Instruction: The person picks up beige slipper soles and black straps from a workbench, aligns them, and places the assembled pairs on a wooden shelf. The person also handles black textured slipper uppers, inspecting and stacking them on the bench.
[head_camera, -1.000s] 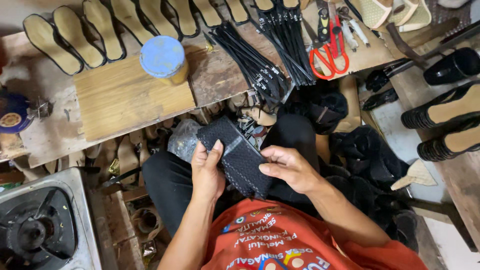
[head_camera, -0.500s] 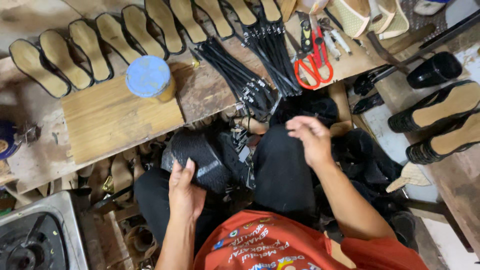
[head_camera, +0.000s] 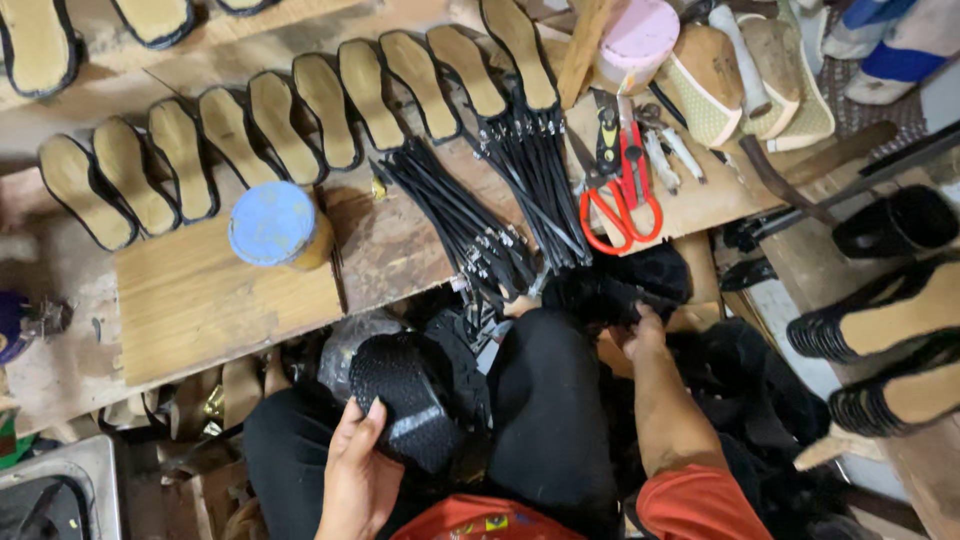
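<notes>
Nearby, black straps (head_camera: 470, 225) and red scissors (head_camera: 620, 195) crowd the workbench (head_camera: 200, 310).

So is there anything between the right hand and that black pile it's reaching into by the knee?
Nothing visible. The right hand is already at the black pile, its fingers hidden in the dark material. The knee lies beside it, not across it. The left hand holds a black sole.
</notes>
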